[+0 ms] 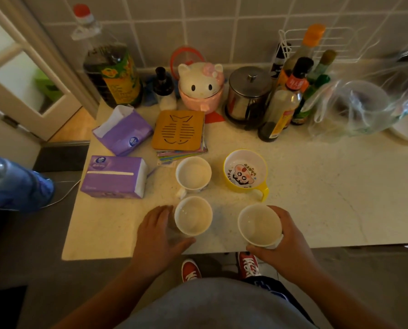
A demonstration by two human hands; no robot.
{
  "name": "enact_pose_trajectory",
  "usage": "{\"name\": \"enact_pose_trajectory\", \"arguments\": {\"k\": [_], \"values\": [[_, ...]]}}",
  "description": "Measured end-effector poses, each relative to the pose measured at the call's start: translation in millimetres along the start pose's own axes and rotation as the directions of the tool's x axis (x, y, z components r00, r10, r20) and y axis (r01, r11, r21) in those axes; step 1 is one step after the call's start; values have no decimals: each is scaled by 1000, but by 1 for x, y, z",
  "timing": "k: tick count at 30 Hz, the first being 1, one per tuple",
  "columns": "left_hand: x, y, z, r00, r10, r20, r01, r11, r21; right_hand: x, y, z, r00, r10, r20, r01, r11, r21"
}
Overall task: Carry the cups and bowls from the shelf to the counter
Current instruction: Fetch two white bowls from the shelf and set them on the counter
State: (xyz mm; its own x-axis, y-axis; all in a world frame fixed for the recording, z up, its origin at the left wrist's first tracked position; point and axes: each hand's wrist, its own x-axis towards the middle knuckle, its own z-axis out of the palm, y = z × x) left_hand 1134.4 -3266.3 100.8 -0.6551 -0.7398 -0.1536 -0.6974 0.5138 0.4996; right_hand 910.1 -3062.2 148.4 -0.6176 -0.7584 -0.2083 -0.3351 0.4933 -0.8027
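Note:
Three white cups and a yellow bowl stand on the pale counter (317, 186). The far white cup (193, 174) is beside the yellow handled bowl (245, 172) with a cartoon print inside. My left hand (156, 230) curls around the left side of the near-left white cup (193, 215), which rests on the counter. My right hand (284, 241) wraps the near-right white cup (258, 225) at the counter's front edge. All cups look empty. The shelf is out of view.
Two purple tissue packs (117, 176) lie at left. A wooden fish trivet (178, 130) sits on coasters behind the cups. Along the tiled wall stand an oil jug (112, 74), a cat-shaped jar (201, 86), a steel pot (248, 96), sauce bottles (283, 108) and plastic bags (355, 108).

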Motion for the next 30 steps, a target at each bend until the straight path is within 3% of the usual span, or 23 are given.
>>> {"name": "enact_pose_trajectory", "arguments": {"k": [2,5,30], "values": [[-3,-12,2,1000,26,9,-27,987,160,1,3,5,1000,5,-9,-5,1000,12],[-7,-25,7,999,0,40,-10,971,239,5,7,13,1000,21,-22,-20,1000,18],[-8,-26,9,997,-23,67,-1,943,332,30,36,47,991,15,-137,-17,1000,-16]]}}
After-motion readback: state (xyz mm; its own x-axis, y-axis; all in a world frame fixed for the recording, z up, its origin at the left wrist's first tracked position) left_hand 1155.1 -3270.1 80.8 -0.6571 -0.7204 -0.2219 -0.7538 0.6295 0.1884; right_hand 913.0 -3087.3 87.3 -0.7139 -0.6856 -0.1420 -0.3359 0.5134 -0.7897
